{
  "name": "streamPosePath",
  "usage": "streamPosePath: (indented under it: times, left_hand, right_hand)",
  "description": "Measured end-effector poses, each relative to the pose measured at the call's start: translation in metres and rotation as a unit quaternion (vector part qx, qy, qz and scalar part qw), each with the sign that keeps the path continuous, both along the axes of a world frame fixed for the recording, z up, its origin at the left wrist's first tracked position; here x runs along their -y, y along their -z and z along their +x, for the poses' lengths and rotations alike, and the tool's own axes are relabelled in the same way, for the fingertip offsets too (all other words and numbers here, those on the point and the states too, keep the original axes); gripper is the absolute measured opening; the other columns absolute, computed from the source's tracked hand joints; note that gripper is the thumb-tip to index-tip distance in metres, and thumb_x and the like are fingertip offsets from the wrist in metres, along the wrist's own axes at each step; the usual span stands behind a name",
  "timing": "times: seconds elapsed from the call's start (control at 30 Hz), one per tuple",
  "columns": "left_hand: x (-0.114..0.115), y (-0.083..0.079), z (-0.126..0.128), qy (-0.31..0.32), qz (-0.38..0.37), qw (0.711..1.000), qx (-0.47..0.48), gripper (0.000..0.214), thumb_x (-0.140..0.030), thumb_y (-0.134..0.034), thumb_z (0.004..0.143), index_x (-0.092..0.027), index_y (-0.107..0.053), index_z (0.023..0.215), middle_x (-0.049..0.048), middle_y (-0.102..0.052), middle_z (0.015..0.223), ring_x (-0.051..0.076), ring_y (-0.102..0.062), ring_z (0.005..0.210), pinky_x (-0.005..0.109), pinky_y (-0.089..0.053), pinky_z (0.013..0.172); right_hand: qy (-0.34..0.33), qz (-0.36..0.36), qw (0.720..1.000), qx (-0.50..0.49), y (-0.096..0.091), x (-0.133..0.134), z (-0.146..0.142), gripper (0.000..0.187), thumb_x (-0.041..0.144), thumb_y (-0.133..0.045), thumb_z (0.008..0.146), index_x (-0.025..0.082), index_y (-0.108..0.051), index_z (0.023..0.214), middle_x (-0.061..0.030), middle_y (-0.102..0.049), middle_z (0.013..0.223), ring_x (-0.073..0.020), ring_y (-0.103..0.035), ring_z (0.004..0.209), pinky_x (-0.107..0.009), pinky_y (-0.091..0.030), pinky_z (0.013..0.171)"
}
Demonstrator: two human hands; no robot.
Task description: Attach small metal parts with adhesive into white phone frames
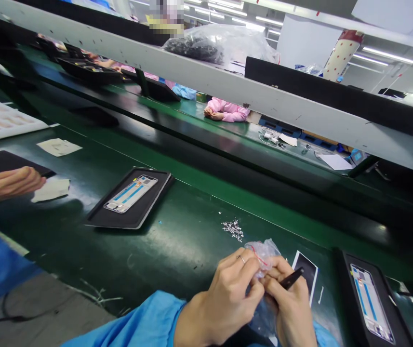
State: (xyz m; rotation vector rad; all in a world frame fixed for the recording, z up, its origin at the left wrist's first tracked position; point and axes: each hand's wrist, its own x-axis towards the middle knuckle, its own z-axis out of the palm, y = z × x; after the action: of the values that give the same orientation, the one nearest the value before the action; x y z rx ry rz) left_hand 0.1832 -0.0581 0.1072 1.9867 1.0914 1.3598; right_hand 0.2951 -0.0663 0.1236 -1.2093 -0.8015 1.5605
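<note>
Low at the right of centre, my left hand (pixel 224 289) and my right hand (pixel 289 299) are close together, both closed on a clear plastic zip bag (pixel 269 248) with a red line along its mouth. Part of the bag hangs below the fingers. My right hand also holds a slim black tool (pixel 293 278), its tip pointing up and right; its kind is unclear. Just beyond the bag, a small pile of tiny white and dark parts (pixel 233 230) lies on the green bench. The fingertips are partly hidden behind the knuckles.
Black trays (pixel 94 218) (pixel 342 289) with phone frames (pixel 132 193) (pixel 372 303) stand left and right. A dark card with a white border (pixel 309 270) lies by my right hand. A co-worker's hand (pixel 11 185) is at left. A grey shelf beam (pixel 206 86) crosses above.
</note>
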Motion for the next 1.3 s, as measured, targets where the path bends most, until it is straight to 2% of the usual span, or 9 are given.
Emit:
streamPosePath:
  times: [0.1, 0.3, 0.43, 0.53, 0.6, 0.73, 0.93, 1.13, 1.3]
  left_hand:
    - [-0.004, -0.006, -0.007, 0.037, -0.052, 0.998, 0.020, 0.015, -0.005, -0.039, 0.069, -0.015, -0.047, 0.063, 0.0016, -0.050, 0.062, 0.013, -0.047, 0.060, 0.023, -0.040, 0.058]
    - [-0.005, -0.026, -0.017, 0.083, -0.212, 0.969, 0.092, 0.007, -0.011, -0.043, 0.068, -0.015, -0.047, 0.071, -0.0025, -0.047, 0.061, 0.008, -0.043, 0.056, 0.017, -0.039, 0.052]
    - [-0.002, -0.032, -0.019, 0.103, -0.291, 0.936, 0.167, 0.003, -0.019, -0.046, 0.070, -0.015, -0.045, 0.069, -0.0027, -0.044, 0.063, 0.009, -0.040, 0.057, 0.018, -0.036, 0.054]
    - [0.002, -0.028, -0.019, 0.070, -0.257, 0.955, 0.132, 0.003, -0.016, -0.043, 0.071, -0.016, -0.046, 0.070, -0.0029, -0.044, 0.063, 0.009, -0.040, 0.057, 0.017, -0.036, 0.054]
    - [0.005, -0.022, -0.016, 0.026, -0.211, 0.973, 0.090, 0.005, -0.014, -0.042, 0.072, -0.017, -0.046, 0.071, -0.0033, -0.043, 0.063, 0.008, -0.040, 0.056, 0.017, -0.036, 0.053]
    - [0.008, -0.009, -0.013, -0.033, -0.165, 0.985, 0.030, 0.009, -0.010, -0.040, 0.071, -0.018, -0.044, 0.070, -0.0038, -0.042, 0.062, 0.008, -0.040, 0.053, 0.017, -0.036, 0.052]
    - [0.008, -0.003, -0.014, -0.011, -0.199, 0.980, 0.006, 0.012, -0.007, -0.040, 0.067, -0.019, -0.043, 0.068, -0.0049, -0.043, 0.060, 0.008, -0.042, 0.054, 0.016, -0.036, 0.052]
    - [0.012, 0.004, -0.009, -0.019, -0.215, 0.976, 0.021, 0.010, -0.008, -0.040, 0.066, -0.018, -0.041, 0.065, -0.0047, -0.045, 0.059, 0.008, -0.044, 0.053, 0.015, -0.039, 0.052]
    - [0.010, 0.027, -0.008, -0.048, -0.198, 0.978, 0.054, 0.010, -0.010, -0.039, 0.067, -0.018, -0.046, 0.067, -0.0041, -0.047, 0.055, 0.008, -0.049, 0.050, 0.014, -0.042, 0.050]
  right_hand:
    - [-0.036, -0.024, 0.999, -0.005, 0.002, -0.003, 0.002, 0.016, 0.018, -0.067, 0.055, 0.015, -0.053, 0.062, 0.0070, -0.043, 0.049, -0.0010, -0.019, 0.038, -0.015, -0.012, 0.036]
    - [-0.071, -0.042, 0.997, -0.009, -0.011, -0.005, 0.005, 0.019, 0.022, -0.068, 0.054, 0.014, -0.054, 0.063, 0.0055, -0.048, 0.049, 0.0016, -0.020, 0.034, -0.015, -0.008, 0.034]
    - [-0.077, -0.013, 0.997, 0.029, -0.012, 0.000, 0.008, 0.025, 0.029, -0.073, 0.053, 0.014, -0.058, 0.068, 0.0025, -0.051, 0.051, -0.0021, -0.032, 0.041, -0.014, -0.016, 0.036]
    - [-0.072, 0.071, 0.988, 0.119, -0.004, 0.005, 0.009, 0.020, 0.032, -0.068, 0.063, 0.016, -0.061, 0.072, 0.0004, -0.055, 0.056, -0.0060, -0.042, 0.047, -0.017, -0.032, 0.044]
    - [-0.066, 0.192, 0.950, 0.238, 0.001, 0.008, 0.010, 0.013, 0.029, -0.061, 0.073, 0.018, -0.062, 0.081, 0.0014, -0.055, 0.057, -0.0077, -0.046, 0.047, -0.019, -0.037, 0.048]
    - [-0.114, 0.430, 0.799, 0.404, 0.006, 0.005, 0.016, 0.021, 0.015, -0.047, 0.083, 0.020, -0.053, 0.102, -0.0001, -0.058, 0.069, -0.0101, -0.056, 0.057, -0.018, -0.044, 0.055]
    - [-0.202, 0.527, 0.645, 0.516, 0.016, -0.002, 0.028, 0.024, 0.006, -0.039, 0.079, 0.011, -0.045, 0.102, -0.0049, -0.058, 0.068, -0.0141, -0.057, 0.057, -0.022, -0.048, 0.051]
    - [-0.148, 0.575, 0.608, 0.526, 0.044, 0.003, 0.027, 0.043, 0.004, -0.044, 0.074, 0.002, -0.040, 0.117, -0.0124, -0.062, 0.077, -0.0197, -0.060, 0.066, -0.032, -0.052, 0.061]
    - [-0.110, 0.564, 0.639, 0.511, 0.066, -0.001, 0.016, 0.025, 0.011, -0.039, 0.084, 0.006, -0.047, 0.107, -0.0041, -0.056, 0.065, -0.0133, -0.054, 0.055, -0.025, -0.047, 0.048]
